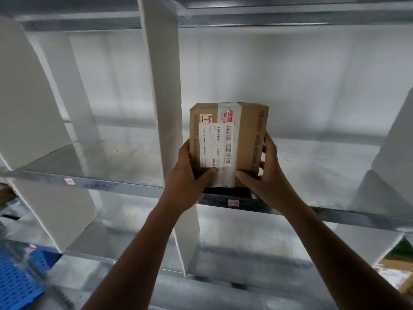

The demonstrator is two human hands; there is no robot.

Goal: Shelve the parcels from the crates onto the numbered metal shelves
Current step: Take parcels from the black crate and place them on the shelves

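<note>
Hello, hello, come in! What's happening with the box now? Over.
Left grip and right grip both holding the box. Box marked 1-3, above shelf tag 1-3. White divider close on its left.

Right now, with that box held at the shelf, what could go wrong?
The cardboard box seems to sit near the shelf edge; if the left hand and right hand release early, it might tip off. It is close beside the white divider, so pushing it in crooked could snag.

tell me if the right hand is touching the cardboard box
Touching. The head view shows the right hand gripping the cardboard box, thumb on its front face, fingers curled round its right edge.
</note>
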